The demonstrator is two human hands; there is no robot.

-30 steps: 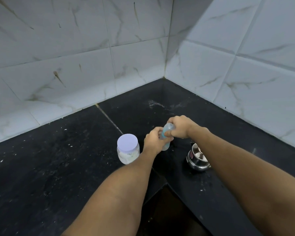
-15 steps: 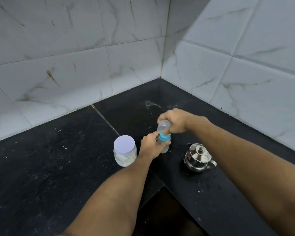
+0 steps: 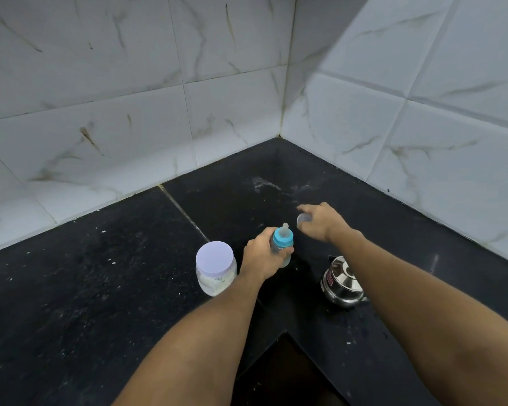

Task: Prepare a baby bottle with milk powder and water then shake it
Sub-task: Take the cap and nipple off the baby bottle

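On the black counter (image 3: 100, 288), the left hand (image 3: 261, 259) curls its fingers round the upright baby bottle (image 3: 282, 244) — teat bare — while the right hand (image 3: 320, 222), at the bottle's one o'clock, grips the clear cap (image 3: 303, 219). Powder jar (image 3: 216, 266) sits at nine o'clock.

Bare left forearm reaching in from 7 o'clock, left hand (image 3: 261, 257) curled round a small clear baby bottle with blue collar (image 3: 282, 240), bare right forearm from 4 o'clock, right hand (image 3: 321, 223) at the left hand's 1 o'clock, palm down, holding a clear plastic dome cap (image 3: 302, 220).
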